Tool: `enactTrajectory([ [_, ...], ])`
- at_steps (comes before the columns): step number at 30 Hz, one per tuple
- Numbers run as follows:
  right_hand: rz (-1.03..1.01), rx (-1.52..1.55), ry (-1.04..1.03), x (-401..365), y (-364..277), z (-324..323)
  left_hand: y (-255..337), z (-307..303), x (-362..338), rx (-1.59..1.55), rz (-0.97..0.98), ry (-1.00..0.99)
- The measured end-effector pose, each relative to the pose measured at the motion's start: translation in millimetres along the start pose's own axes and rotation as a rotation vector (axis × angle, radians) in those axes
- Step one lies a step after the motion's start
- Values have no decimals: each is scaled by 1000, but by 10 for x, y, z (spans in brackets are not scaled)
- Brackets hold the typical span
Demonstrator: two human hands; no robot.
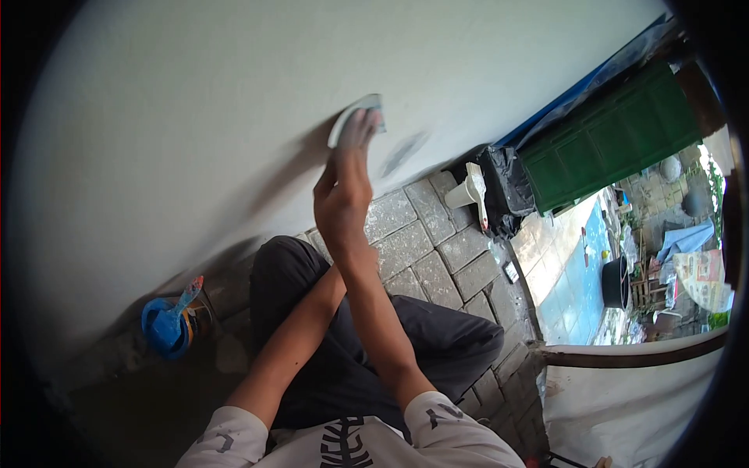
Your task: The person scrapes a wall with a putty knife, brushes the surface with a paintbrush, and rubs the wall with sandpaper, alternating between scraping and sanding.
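The right hand [343, 199] is raised, fingers laid nearly flat over a grey pad [356, 117] that is pressed to the white wall [195, 117]; the left hand is hidden behind that forearm [376, 312]. The wall is judged mostly even, with a grey smear [402, 154] left just beside the pad. A blue tub [164, 327] is seen well apart.

Daylight pic, brightest at the right edge, where the sunlit yard [593, 257] nearly blows out w/ glare. White wall [195, 117] evenly lit, w/ a soft shadow below the right hand [343, 195]. The pad [353, 118] it holds is smeared by motion blur. Lower left, by the blue bucket [165, 327], is dim. Heavy fisheye: black vignette round the frame, lines bend near the edges, whole view tilted.
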State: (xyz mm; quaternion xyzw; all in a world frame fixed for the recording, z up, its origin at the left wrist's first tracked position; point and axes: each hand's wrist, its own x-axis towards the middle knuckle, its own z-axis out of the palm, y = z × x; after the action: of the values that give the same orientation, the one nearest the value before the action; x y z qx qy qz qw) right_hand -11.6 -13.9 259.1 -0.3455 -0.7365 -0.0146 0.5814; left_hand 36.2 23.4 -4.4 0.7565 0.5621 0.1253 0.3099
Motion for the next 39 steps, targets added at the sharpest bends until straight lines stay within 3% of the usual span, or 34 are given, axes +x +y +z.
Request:
enactTrajectory([
  [2,-33,-14,-7,39,87,8,-5,-20,-9,4,5,-3],
  [4,210,1,75,69,227,-8,-2,-19,0,9,6,-3],
  [8,8,-16,53,72,202,-41,-23,-10,24,24,14,-9],
  [9,15,-23,58,86,237,-40,-21,-12,29,29,15,-11],
  [11,220,10,127,129,288,-41,-13,-14,19,28,16,-10],
  [14,29,-3,18,39,176,-16,9,12,-49,43,16,-28],
  [15,54,38,39,20,231,-58,6,50,-103,48,18,-39],
  [16,229,45,92,16,243,-13,6,102,-164,52,16,-53],
  [19,246,112,41,-126,110,62,-29,253,-371,88,-3,-132],
  [21,129,40,25,-186,96,12,-48,247,-406,51,67,-129],
  [22,352,85,-21,-252,170,31,-25,234,-370,11,149,-109],
  [23,275,49,0,-285,143,58,77,88,-359,7,143,-103],
  [25,152,-22,-8,-373,-23,124,267,-248,-407,117,15,-453],
  [26,166,-22,-10,-403,-25,101,224,-179,-413,116,10,-467],
  [28,330,203,-33,-432,14,43,170,-80,-405,157,11,-396],
  [29,482,101,-52,-486,45,130,161,-65,-371,161,0,-426],
  [30,483,104,-54,-514,7,168,207,-109,-377,160,-4,-427],
  [32,236,-33,-7,-556,-63,202,282,-210,-414,77,24,-314],
  [34,255,16,-6,-593,10,164,405,-444,-458,-12,23,-254],
  [36,584,172,-123,-627,46,164,550,-644,-529,-111,22,-193],
  [37,400,108,-104,-617,14,153,587,-748,-576,-289,18,-62],
  [39,421,132,-97,-601,24,123,530,-779,-582,-554,31,149],
])
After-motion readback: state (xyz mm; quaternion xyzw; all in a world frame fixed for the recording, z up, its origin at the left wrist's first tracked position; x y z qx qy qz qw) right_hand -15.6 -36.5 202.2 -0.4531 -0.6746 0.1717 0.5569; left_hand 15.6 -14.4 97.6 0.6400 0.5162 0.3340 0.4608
